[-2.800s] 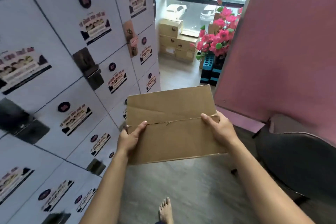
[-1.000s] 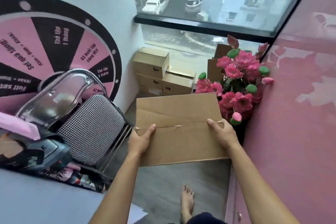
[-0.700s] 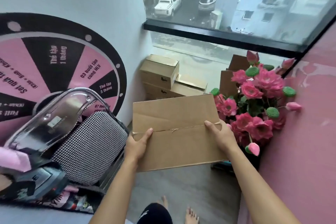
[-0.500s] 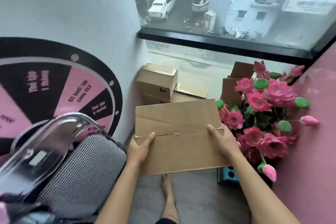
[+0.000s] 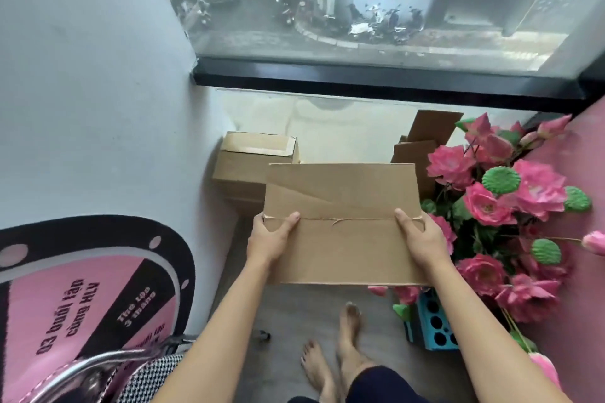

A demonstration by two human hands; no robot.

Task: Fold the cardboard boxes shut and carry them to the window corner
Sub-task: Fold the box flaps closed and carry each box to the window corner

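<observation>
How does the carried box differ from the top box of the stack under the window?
The carried box is held in the air by the left hand and right hand; the stacked box rests on other boxes. The carried box's top is bare cardboard; the stacked box's shows pale tape. Both are brown and shut.

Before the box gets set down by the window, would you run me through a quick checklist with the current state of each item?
1. Carried box flaps folded shut: ok.
2. Left hand grips its left edge: ok.
3. Right hand grips its right edge: ok.
4. Stacked boxes in the corner within reach: ok.
5. Free spot behind the carried box: cannot tell.
6. Pink flowers clear of the box: not ok, almost touching.
</observation>
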